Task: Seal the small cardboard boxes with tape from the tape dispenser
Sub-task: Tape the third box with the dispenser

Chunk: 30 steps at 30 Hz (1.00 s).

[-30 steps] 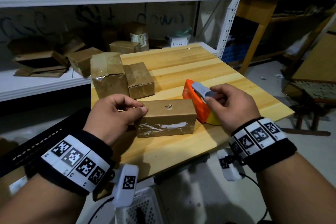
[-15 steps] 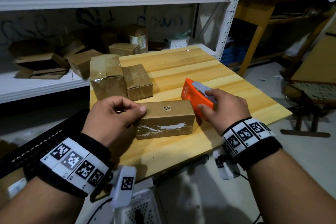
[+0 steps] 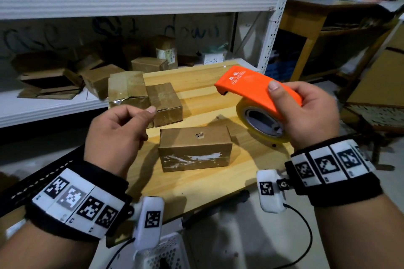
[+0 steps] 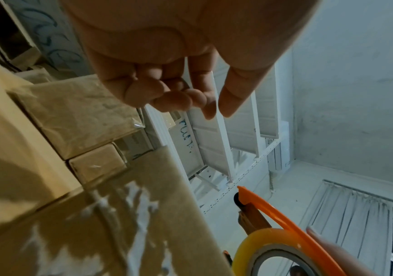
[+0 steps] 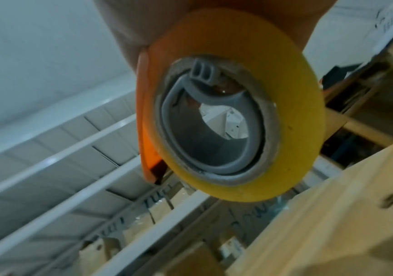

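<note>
A small brown cardboard box (image 3: 194, 148) with a torn hole on top and white tape scraps on its front lies on the wooden table (image 3: 196, 188). My right hand (image 3: 282, 96) grips the orange tape dispenser (image 3: 251, 85) in the air, above and to the right of the box, with its yellowish tape roll (image 3: 242, 113) hanging below. My left hand (image 3: 144, 113) hovers left of the box with fingers curled, thumb near the index finger, holding nothing visible. The left wrist view shows the curled fingers (image 4: 176, 100), the box (image 4: 119, 224) and the dispenser (image 4: 285, 214). The roll (image 5: 285, 93) fills the right wrist view.
Two taped boxes (image 3: 127, 91) (image 3: 165, 102) stand behind the small one. A white shelving rack (image 3: 131, 4) with more cartons (image 3: 50, 81) lines the back. A white perforated basket (image 3: 166, 253) sits below the table edge. A wooden desk (image 3: 310, 17) stands at the right.
My right hand has lifted the dispenser off the table, up and to the right. My left hand has let go of the box's left end and risen.
</note>
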Tool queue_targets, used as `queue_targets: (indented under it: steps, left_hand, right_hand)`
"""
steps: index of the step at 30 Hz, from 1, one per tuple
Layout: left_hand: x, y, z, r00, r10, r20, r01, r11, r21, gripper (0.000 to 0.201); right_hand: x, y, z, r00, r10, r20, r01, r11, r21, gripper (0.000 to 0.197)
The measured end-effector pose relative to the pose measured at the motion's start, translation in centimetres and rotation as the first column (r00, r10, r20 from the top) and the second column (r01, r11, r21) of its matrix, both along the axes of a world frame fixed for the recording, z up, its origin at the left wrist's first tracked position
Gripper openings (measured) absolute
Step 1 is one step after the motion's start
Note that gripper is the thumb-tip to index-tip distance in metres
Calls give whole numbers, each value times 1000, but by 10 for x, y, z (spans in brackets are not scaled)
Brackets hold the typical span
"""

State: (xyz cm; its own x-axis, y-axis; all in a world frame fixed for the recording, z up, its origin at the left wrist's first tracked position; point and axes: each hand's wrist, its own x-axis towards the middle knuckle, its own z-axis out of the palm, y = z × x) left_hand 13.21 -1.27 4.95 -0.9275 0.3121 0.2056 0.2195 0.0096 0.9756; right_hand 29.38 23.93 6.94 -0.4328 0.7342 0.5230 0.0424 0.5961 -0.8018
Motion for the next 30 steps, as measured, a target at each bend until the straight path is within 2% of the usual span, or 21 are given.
queue_targets:
  steps: [5,8,10,15,18,23,28,30]
  left_hand:
    - [7,6,17,957,-194,216,166,976,140,27]
    - [16,13,24,899,-300,318,240,947,216,43]
    - [20,17,27,848,-346,402,253,930,267,57]
    - [27,22,25,738,-479,476,322,869,376,82]
    - [34,25,22,710,-520,475,350,846,403,71]
    - [37,28,16,752,-515,411,360,844,398,33]
    - [37,28,16,772,-499,393,350,850,393,48]
    - [37,27,15,777,-499,383,362,853,377,47]
  right_hand:
    - [6,-4,11,958,284,-49,-288,951,-114,26]
    - [8,-12,15,902,428,-62,-432,891,-137,22]
    - [7,-16,16,882,467,-57,-470,874,-124,19]
    - [8,-21,18,899,437,-34,-438,898,-45,22]
    - [9,-27,20,906,423,-36,-423,906,-15,27]
    - [7,-30,20,912,408,-36,-409,912,-22,21]
    - [6,-29,19,923,383,-36,-384,923,-27,25]
    - [5,-29,19,926,375,-35,-376,926,-32,29]
